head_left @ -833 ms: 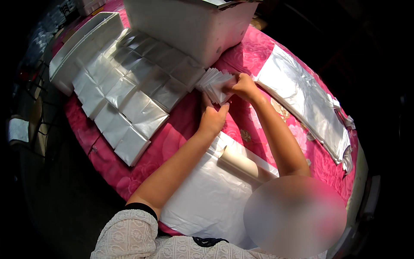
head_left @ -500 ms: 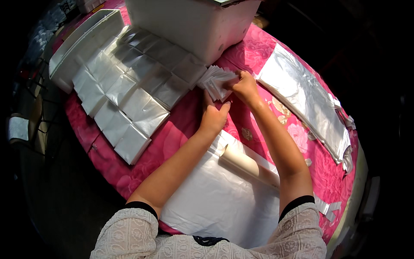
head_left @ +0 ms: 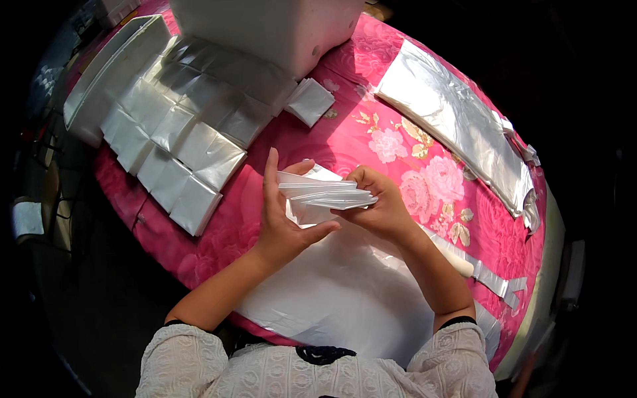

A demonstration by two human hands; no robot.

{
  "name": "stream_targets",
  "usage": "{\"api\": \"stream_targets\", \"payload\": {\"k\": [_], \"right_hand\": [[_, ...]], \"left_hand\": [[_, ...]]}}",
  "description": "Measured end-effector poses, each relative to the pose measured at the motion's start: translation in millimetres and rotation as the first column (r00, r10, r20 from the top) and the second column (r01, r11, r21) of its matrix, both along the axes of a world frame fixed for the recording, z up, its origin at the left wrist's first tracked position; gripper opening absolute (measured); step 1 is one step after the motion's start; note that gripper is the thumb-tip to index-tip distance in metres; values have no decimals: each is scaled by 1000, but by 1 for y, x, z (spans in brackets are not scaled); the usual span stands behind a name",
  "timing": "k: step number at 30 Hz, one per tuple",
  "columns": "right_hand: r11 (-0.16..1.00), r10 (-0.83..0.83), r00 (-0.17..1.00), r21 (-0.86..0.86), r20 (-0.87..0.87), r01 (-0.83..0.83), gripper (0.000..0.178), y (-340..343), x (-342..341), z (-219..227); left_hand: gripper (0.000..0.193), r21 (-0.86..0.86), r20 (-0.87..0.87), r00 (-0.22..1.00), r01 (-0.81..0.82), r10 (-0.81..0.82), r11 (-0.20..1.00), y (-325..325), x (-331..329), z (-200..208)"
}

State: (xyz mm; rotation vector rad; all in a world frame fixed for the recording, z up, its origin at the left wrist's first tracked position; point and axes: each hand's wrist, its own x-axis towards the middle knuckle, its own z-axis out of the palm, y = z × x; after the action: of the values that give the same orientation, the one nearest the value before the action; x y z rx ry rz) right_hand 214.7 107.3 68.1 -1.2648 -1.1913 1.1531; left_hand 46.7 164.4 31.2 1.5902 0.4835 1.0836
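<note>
A fanned stack of folded clear plastic bags [head_left: 324, 196] is held above the near part of the table by my right hand [head_left: 385, 207], which pinches its right end between thumb and fingers. Around the stack's left end, my left hand [head_left: 275, 222] has its fingers spread and its thumb stretched out underneath. A smaller squared pile of folded bags [head_left: 310, 102] lies farther off, beside rows of similar bag piles [head_left: 169, 129]. Beneath my hands is a large sheet of whitish plastic film [head_left: 312, 288].
A big white box [head_left: 259, 30] stands at the back, with a long white bin [head_left: 83, 93] at the left. Long flat plastic bags [head_left: 458, 126] lie at the right on the pink flowered cloth [head_left: 368, 136]. A cream tube [head_left: 458, 263] shows partly past my right forearm.
Both hands have come nearer to me with a stack of bags, leaving a squared pile beside the rows. My left hand's fingers have spread. The cream tube is now mostly hidden.
</note>
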Motion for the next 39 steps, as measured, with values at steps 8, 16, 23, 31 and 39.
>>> {"api": "stream_targets", "payload": {"k": [8, 16, 23, 31, 39], "right_hand": [[992, -112, 956, -21, 272, 122, 50, -129, -44, -62], [989, -143, 913, 76, 381, 123, 82, -139, -51, -53], [969, -221, 873, 195, 434, 149, 38, -142, -46, -60], [978, -197, 870, 158, 452, 140, 30, -145, -39, -64], [988, 123, 907, 36, 402, -149, 40, -137, -18, -38]], "left_hand": [[103, -148, -312, 906, 249, -284, 957, -92, -61, -37], [104, 28, -261, 921, 307, -290, 951, -110, -43, -35], [78, -35, -342, 895, 292, -286, 956, -109, -43, -39], [73, -1, -353, 893, 298, -279, 954, -110, -43, -39], [44, -65, -391, 879, 269, -272, 961, -108, -52, -33]]}}
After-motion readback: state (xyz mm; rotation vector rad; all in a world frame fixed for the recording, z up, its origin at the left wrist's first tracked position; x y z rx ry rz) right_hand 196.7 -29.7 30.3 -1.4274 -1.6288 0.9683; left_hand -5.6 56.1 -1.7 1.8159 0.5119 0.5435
